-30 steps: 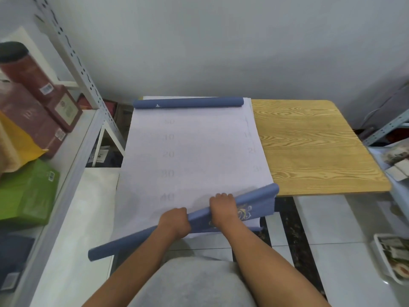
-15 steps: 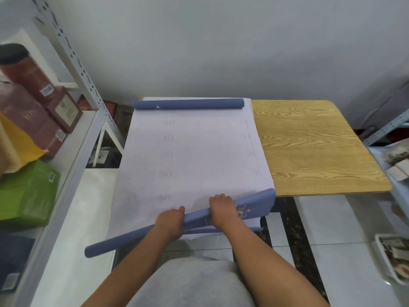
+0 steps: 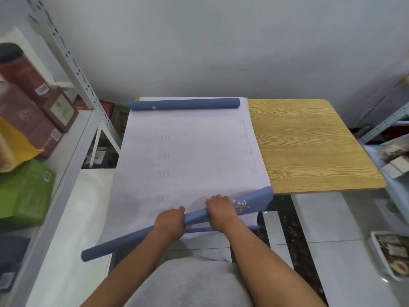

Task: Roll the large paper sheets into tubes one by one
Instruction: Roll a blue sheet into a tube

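A large paper sheet (image 3: 188, 156), white on its upper face with faint numbers and blue on its back, lies along the left half of the wooden table (image 3: 309, 147). Its near end is curled into a slanted blue roll (image 3: 124, 242) that runs from lower left to upper right. My left hand (image 3: 170, 222) and my right hand (image 3: 221, 209) both press and grip this roll near its middle. A finished blue tube (image 3: 184, 104) lies across the sheet's far end.
A metal shelf (image 3: 73, 138) on the left carries a green box (image 3: 24, 193), brown boxes and a yellow bag. Another rack (image 3: 385, 122) and a tray of packets (image 3: 391, 253) stand at the right. Tiled floor lies below the table's near edge.
The near roll has slid slightly down and left, and its right end has drawn in a little. Both hands stay on the roll, the left one shifted slightly left.
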